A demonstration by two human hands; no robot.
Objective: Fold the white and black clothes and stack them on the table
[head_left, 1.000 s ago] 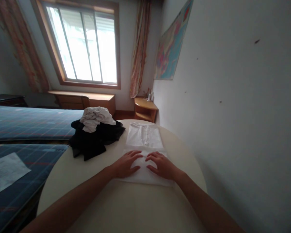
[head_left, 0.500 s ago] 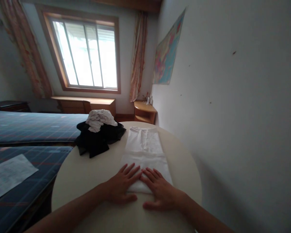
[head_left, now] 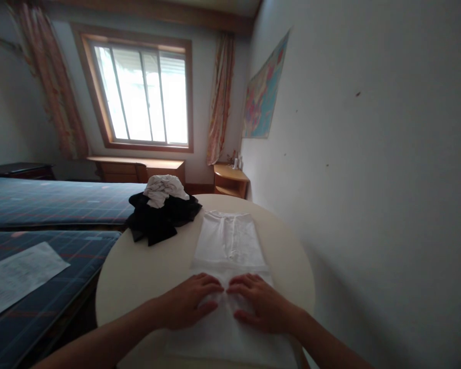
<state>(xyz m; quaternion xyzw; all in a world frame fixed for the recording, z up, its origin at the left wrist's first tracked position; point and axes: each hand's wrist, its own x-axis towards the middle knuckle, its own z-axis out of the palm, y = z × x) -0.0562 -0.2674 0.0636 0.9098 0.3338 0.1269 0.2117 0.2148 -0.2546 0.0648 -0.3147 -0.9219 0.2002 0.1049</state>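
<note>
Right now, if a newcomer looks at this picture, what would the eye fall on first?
Probably the bright window at the back, between two curtains. Then the white garment lying flat on the round table, with the left hand and right hand over its near part. Black clothes topped by a pale cloth also stand out at the table's far left edge.

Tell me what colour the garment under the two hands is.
The garment is white, seen best in the head view.
</note>
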